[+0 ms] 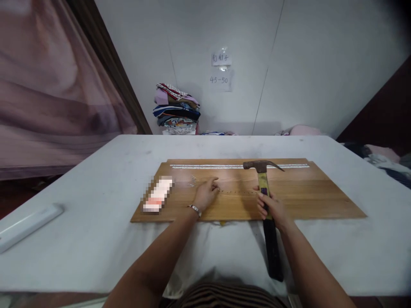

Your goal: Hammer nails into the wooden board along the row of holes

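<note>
A wooden board (pixel 314 196) lies flat on the table before me. My left hand (pixel 205 196) rests over it left of the middle, thumb and forefinger pinched on what looks like a nail, mostly hidden by the fingertips. From there a row of small dark nails (pixel 239 192) runs rightward across the board. Several loose silvery nails (pixel 192 185) lie left of that hand. Closed around the yellow and black handle of a claw hammer (pixel 262 179) is my right hand (pixel 271 207). The hammer's head is raised above the board, with its claw pointing right.
Two white marked strips (pixel 212 166) run along the board's far edge. A pixelated pale rectangle (pixel 159 194) covers its left end. On the white table (pixel 96 184), a long white object (pixel 30 224) lies at left. Folded clothes (pixel 176 109) are stacked against the back wall.
</note>
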Tool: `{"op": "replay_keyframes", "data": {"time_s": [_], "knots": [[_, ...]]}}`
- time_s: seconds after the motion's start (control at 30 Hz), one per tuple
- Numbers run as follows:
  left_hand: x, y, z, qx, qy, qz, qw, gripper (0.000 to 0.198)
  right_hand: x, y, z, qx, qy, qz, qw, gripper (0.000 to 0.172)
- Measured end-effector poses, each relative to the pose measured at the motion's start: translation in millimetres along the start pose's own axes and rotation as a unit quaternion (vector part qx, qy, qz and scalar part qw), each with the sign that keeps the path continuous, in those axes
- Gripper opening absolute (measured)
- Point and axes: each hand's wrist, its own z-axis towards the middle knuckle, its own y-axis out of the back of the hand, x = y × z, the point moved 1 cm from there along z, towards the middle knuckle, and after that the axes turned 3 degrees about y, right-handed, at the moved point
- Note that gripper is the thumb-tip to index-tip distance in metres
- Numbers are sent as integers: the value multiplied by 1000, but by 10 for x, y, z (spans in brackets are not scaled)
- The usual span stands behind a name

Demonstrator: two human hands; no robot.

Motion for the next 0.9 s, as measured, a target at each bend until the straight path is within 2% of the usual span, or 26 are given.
{"op": "replay_keyframes", "data": {"time_s": [0.23,0.47,0.7,0.9], "knots": [[149,-109,18,8,-44,7,999,44,-295,50,140,94,-25,46,994,55],[343,-244,89,-4,-90,39,995,31,-436,81,151,92,-39,35,994,57],[278,-187,47,-34,-106,113,987,22,-450,63,163,101,-44,5,994,58],[236,-157,22,-33,-117,147,982,31,-446,71,167,92,-45,-4,995,60]]}}
